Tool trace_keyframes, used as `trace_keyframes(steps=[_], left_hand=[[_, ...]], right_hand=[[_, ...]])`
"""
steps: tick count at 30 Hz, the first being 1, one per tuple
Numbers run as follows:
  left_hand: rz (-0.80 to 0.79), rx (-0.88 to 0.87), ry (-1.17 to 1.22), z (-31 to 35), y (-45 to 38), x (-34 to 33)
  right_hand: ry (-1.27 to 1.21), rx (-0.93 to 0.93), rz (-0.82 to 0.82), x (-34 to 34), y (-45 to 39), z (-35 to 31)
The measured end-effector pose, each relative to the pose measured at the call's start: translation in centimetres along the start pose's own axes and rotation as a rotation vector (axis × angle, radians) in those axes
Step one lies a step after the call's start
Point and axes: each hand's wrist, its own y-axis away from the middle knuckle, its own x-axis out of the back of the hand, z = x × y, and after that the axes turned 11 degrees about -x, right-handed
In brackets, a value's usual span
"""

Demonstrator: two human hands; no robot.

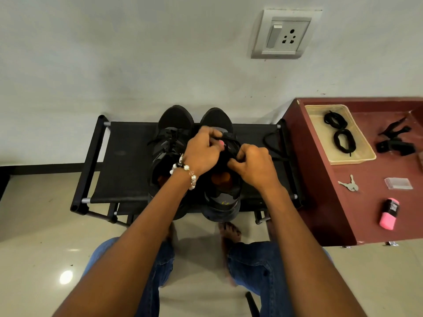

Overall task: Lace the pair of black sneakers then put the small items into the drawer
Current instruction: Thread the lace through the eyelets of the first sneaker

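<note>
Two black sneakers stand side by side on a black fabric rack [128,161]. The left sneaker [170,138] shows laces tied over its tongue. Both my hands work over the right sneaker [219,195]. My left hand [203,149], with a bead bracelet on its wrist, pinches the black lace [271,143] near the tongue. My right hand [254,165] pinches the same lace at the eyelets, and the lace trails off to the right across the rack. On the maroon cabinet top [357,202] lie keys [349,184], a clear plastic case [398,183] and a pink item [389,213].
A beige tray [364,160] on the cabinet holds coiled black laces [340,133]. A black clip-like object [394,143] lies beside it. A wall socket [285,34] is above. My knees in jeans and bare feet are below the rack on a tiled floor.
</note>
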Motion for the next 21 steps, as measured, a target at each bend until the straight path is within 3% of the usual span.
trace_keyframes(steps=[4,8,11,14,16,19,21], left_hand=[[-0.133,-0.267,-0.246,0.3,0.3,0.6],[-0.236,-0.476,-0.719,0.0,-0.1,1.6],[-0.135,-0.602,-0.885,-0.2,0.0,1.2],[0.081,-0.647,-0.939,-0.9,0.1,0.0],[0.187,-0.467,-0.678,-0.7,0.1,-0.2],[0.300,0.111,0.219,1.0,-0.1,0.6],[0.305,0.252,0.484,1.2,-0.1,1.0]], right_hand=[[-0.009,-0.001,-0.004,0.0,-0.1,0.1],[-0.023,0.006,-0.012,0.0,0.0,0.0],[-0.024,0.005,-0.016,0.0,0.0,0.0],[-0.018,-0.003,-0.023,0.1,-0.2,0.2],[-0.022,-0.008,-0.027,0.1,-0.2,0.3],[-0.033,-0.009,-0.029,0.0,-0.2,0.2],[-0.038,-0.008,-0.028,0.0,-0.1,0.2]])
